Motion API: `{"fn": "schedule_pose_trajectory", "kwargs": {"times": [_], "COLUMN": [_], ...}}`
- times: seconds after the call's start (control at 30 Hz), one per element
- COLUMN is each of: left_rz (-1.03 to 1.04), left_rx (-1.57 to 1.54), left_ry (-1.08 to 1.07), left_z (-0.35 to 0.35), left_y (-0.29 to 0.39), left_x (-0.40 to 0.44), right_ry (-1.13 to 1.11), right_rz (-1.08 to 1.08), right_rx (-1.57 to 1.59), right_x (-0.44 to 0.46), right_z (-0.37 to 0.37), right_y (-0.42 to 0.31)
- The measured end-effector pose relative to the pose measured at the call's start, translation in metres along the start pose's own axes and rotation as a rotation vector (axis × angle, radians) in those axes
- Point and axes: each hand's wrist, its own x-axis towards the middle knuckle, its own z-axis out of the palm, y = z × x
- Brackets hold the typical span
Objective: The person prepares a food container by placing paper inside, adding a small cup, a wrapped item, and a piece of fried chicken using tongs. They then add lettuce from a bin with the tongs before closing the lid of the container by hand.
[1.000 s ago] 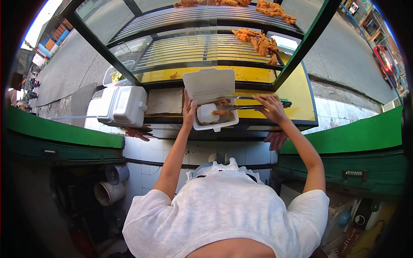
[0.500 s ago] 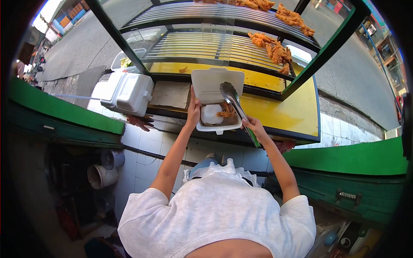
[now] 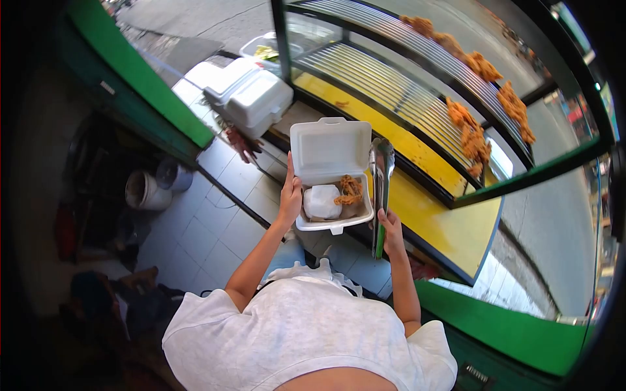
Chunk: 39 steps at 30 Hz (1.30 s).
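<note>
My left hand (image 3: 291, 199) grips the left side of an open white foam box (image 3: 331, 146), its lid raised. Inside lie a white wrapped bundle (image 3: 322, 201) on the left and a piece of fried chicken (image 3: 351, 189) on the right, over brown paper. Metal tongs (image 3: 380, 169) with green on the handle stand upright just right of the box, with my right hand (image 3: 388, 225) closed round their lower part. The tongs' tips point away from me and hold nothing.
A glass display case with racks (image 3: 365, 72) carries several fried chicken pieces (image 3: 471, 133) above a yellow counter (image 3: 450, 228). Closed foam boxes (image 3: 259, 101) sit at the left, near a container of greens (image 3: 266, 53). Buckets (image 3: 145, 189) stand low on the left.
The tongs have left the chicken in the box and swung upright to its right, in my right hand. My view and body have turned, and the box has come away from the counter.
</note>
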Motion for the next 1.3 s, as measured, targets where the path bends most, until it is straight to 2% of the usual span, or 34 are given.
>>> {"fn": "schedule_pose_trajectory", "kwargs": {"times": [0.17, 0.2, 0.47, 0.53, 0.73, 0.77, 0.87, 0.97, 1.0, 1.1, 1.13, 1.23, 1.3], "left_rz": [0.031, 0.0, 0.034, 0.11, 0.063, 0.062, 0.244, 0.242, 0.335, 0.255, 0.31, 0.196, 0.244], "left_rx": [0.139, 0.037, 0.106, 0.292, 0.203, 0.207, 0.188, 0.124, 0.138, 0.071, 0.118, 0.029, 0.041], "left_ry": [0.178, 0.193, 0.321, 0.37, 0.297, 0.275, 0.267, 0.184, 0.186, 0.102, 0.099, 0.031, 0.0], "left_z": [-0.069, -0.081, -0.223, -0.258, -0.34, -0.349, -0.361, -0.364, -0.361, -0.357, -0.355, -0.354, -0.351], "left_y": [0.052, 0.074, 0.105, 0.107, 0.109, 0.111, 0.114, 0.117, 0.114, 0.111, 0.111, 0.103, 0.1], "left_x": [-0.019, -0.021, 0.018, 0.035, 0.087, 0.099, 0.142, 0.188, 0.207, 0.25, 0.266, 0.309, 0.338], "right_ry": [-0.122, -0.133, -0.301, -0.292, -0.291, -0.29, -0.205, -0.148, -0.129, -0.08, -0.065, -0.08, -0.061], "right_rz": [-0.018, 0.0, -0.018, -0.014, -0.04, -0.042, -0.066, -0.072, -0.097, -0.067, -0.03, -0.06, -0.138], "right_rx": [-0.05, -0.061, -0.117, -0.102, -0.083, -0.077, -0.083, -0.081, -0.118, -0.18, -0.22, -0.302, -0.362], "right_x": [0.016, 0.022, 0.102, 0.12, 0.169, 0.175, 0.192, 0.214, 0.222, 0.25, 0.259, 0.285, 0.3], "right_z": [0.077, 0.093, 0.231, 0.273, 0.34, 0.348, 0.374, 0.386, 0.387, 0.382, 0.378, 0.373, 0.372], "right_y": [-0.009, -0.007, 0.027, 0.031, 0.052, 0.051, 0.034, 0.015, 0.009, -0.008, -0.013, -0.027, -0.042]}}
